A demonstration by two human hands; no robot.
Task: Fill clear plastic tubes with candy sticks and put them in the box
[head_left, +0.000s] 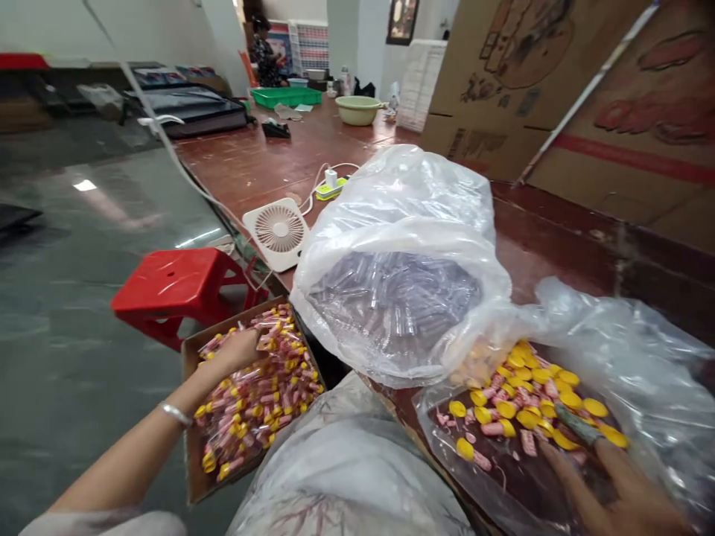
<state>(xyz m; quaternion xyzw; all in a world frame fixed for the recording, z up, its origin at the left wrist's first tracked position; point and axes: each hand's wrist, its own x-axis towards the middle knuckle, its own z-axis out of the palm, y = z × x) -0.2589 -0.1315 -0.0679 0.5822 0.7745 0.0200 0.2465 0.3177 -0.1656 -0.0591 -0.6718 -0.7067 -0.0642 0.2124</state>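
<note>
My left hand (239, 350) reaches down into a cardboard box (193, 476) beside my knee. The box is full of clear tubes (262, 402) with pink contents and yellow caps. The fingers are closed round one of these tubes at the top of the pile. My right hand (608, 484) lies low at the bottom right on a clear plastic sheet (503, 491). Its fingers are stretched out toward a heap of loose yellow caps (530, 394) and pink pieces (491, 429), with nothing gripped. One fingertip wears a dark patterned cover.
A large clear bag of empty transparent tubes (399, 298) stands between the box and the caps. A small white fan (278, 232), a power strip (331, 187), a red stool (179, 286), big cartons (558, 89), a green tray (284, 95) and a basin (357, 109) surround it. A person (265, 56) stands far back.
</note>
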